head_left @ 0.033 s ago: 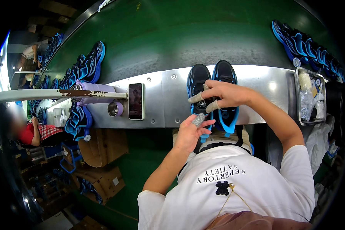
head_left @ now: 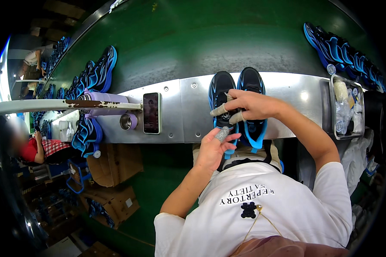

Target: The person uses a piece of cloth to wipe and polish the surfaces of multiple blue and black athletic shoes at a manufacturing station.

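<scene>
A black and blue sneaker (head_left: pixel 221 81) points away from me on the metal ledge, its mate (head_left: pixel 251 79) standing close on its right. My right hand (head_left: pixel 257 106) reaches over both from the right. Its fingers, some in pale finger cots, bend onto the laces and tongue of the left sneaker, gripping there. At that sneaker's heel opening is my left hand (head_left: pixel 210 150), a grey wrap around one digit. It holds the collar near the tongue, with its other fingers partly extended over the heel. My hands hide much of the laces and collar.
Left on the metal ledge (head_left: pixel 188 111) are a phone (head_left: pixel 152 113), a lilac bottle (head_left: pixel 109 103), a cup lid (head_left: pixel 128 121) and a worn white bar (head_left: pixel 43 106). A metal tray (head_left: pixel 348 136) sits right. Sneaker rows (head_left: pixel 103 70) line the green belt (head_left: pixel 210 30). A person (head_left: pixel 40 147) works far left.
</scene>
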Demonstrator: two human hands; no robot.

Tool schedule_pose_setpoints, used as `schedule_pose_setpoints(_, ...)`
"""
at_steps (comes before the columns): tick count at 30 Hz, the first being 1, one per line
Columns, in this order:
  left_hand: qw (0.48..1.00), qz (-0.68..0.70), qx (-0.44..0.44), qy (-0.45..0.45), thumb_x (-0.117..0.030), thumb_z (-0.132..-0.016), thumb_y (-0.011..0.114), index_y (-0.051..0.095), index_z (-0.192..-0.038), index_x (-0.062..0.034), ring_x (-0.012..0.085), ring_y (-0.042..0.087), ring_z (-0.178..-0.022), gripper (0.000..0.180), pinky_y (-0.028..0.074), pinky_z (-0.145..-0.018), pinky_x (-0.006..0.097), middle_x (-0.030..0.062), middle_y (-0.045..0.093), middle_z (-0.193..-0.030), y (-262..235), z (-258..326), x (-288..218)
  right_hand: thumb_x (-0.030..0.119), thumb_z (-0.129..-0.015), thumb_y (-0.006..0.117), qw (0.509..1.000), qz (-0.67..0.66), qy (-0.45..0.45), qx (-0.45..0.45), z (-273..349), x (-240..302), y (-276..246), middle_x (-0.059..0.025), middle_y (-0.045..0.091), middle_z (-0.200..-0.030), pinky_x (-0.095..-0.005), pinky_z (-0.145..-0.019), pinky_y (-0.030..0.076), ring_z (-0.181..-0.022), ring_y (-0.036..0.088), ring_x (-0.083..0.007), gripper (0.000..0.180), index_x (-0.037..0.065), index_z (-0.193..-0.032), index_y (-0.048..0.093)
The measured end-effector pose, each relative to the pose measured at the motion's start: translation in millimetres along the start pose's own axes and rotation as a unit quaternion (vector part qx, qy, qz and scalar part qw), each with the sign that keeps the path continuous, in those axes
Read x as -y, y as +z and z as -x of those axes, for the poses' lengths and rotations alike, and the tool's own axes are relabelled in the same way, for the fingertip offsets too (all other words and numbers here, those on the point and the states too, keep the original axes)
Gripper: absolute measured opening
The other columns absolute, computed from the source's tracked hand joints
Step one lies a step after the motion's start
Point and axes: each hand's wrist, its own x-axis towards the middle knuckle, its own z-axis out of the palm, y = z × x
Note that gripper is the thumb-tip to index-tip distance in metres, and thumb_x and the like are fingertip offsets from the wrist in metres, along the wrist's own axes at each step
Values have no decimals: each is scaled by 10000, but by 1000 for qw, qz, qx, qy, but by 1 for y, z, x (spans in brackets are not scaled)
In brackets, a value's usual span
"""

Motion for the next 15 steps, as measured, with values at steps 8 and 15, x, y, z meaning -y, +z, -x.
schedule_pose_setpoints(8, 996, 46, -55, 47, 26, -930, 420, 491, -1234, 72, 284, 637, -1060, 315, 582, -709, 273, 167, 575, -1169, 19, 1, 11, 69, -760, 723, 985, 39, 61, -154, 1, 14, 35, -100, 578, -841, -344, -729, 486, -769, 601, -256, 402, 133, -1155, 692)
schedule_pose_setpoints(15, 999, 45, 17, -16, -36, -968, 435, 482, -1251, 69, 322, 622, -1105, 306, 588, -752, 315, 180, 567, -1223, 3, -1, -2, 69, -744, 731, 985, 69, -82, -135, -2, 4, 19, -88, 554, -828, -357, -739, 484, -768, 590, -262, 409, 130, -1145, 687)
